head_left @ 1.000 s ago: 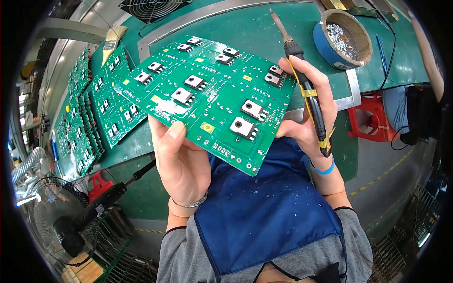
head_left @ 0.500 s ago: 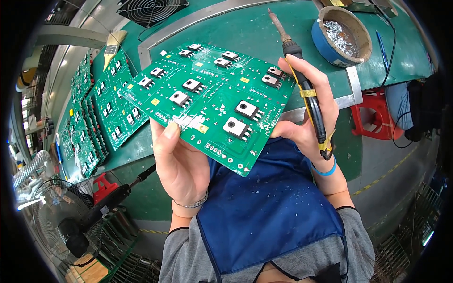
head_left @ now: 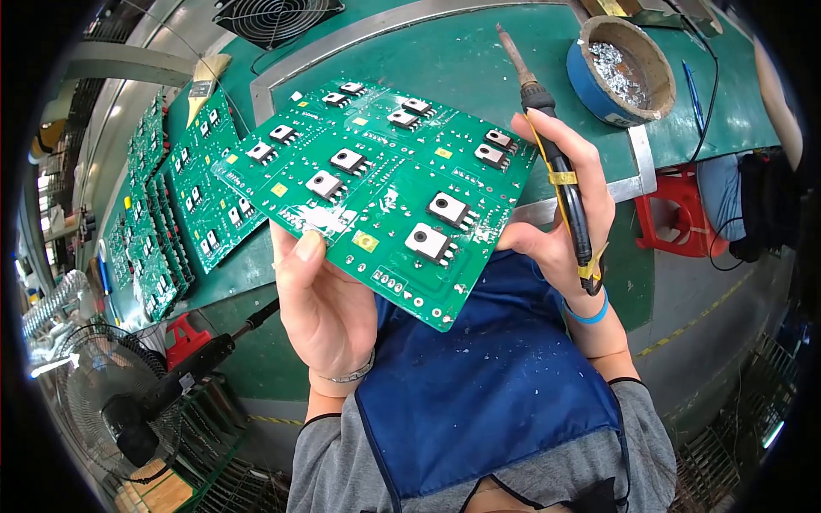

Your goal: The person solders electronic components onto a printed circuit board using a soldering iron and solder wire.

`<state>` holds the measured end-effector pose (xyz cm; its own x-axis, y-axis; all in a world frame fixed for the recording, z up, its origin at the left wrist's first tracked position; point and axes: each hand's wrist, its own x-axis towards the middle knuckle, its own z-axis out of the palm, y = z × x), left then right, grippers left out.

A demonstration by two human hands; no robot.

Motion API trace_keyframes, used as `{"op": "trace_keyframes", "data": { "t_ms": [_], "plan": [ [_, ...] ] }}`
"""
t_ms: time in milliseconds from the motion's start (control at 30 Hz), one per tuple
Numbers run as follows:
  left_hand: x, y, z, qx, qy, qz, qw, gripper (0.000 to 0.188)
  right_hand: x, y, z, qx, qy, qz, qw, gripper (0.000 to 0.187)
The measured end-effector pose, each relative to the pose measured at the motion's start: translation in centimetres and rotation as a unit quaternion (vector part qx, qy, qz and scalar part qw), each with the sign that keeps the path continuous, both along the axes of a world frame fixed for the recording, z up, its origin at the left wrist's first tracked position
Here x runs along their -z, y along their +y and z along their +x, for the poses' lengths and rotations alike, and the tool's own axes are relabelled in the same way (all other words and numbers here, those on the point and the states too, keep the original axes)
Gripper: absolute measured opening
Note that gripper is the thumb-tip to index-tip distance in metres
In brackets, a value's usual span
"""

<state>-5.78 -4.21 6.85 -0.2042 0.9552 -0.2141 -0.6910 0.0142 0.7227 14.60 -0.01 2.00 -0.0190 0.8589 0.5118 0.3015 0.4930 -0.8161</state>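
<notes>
A fan (head_left: 128, 415) is standing near left, by the green surface (head_left: 462, 64); left grip (head_left: 329, 312) is clasping a circuit board (head_left: 398, 227), right grip (head_left: 556, 245) a soldering iron (head_left: 566, 190).

Green circuit board (head_left: 383, 190) held tilted; soldering iron (head_left: 558, 161) slants beside it.

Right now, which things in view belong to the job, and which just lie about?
In hand:
green rectangular circuit board
black soldering iron with yellow tape

Apparently just lying about:
flat pale-bristled brush
slim blue pen-like tool
square black fan
</notes>
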Motion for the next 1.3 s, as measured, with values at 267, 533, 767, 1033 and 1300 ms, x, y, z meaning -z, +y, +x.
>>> {"op": "trace_keyframes", "data": {
  "t_ms": [267,533,767,1033,1300],
  "plan": [
    [-0.3,-0.1,0.5,0.006,0.017,0.015,1.0,0.058,1.1,-0.1,0.2,0.011,0.028,-0.035,0.999,0.084],
    [-0.7,-0.2,0.6,0.0,0.08,0.008,0.997,0.066,1.4,0.0,-0.1,-0.018,0.054,-0.065,0.996,0.087],
    [-1.5,-0.3,1.0,-0.005,0.111,0.008,0.994,0.076,1.9,0.4,-0.3,-0.054,0.096,-0.074,0.991,0.09],
    [-0.4,-0.8,1.1,-0.045,0.163,0.066,0.983,0.061,2.3,0.5,-0.2,-0.067,0.122,-0.075,0.987,0.096],
    [-0.4,-1.1,1.1,-0.047,0.15,0.076,0.985,0.06,2.2,0.7,-0.1,-0.077,0.132,-0.059,0.986,0.1]
  ]
}}
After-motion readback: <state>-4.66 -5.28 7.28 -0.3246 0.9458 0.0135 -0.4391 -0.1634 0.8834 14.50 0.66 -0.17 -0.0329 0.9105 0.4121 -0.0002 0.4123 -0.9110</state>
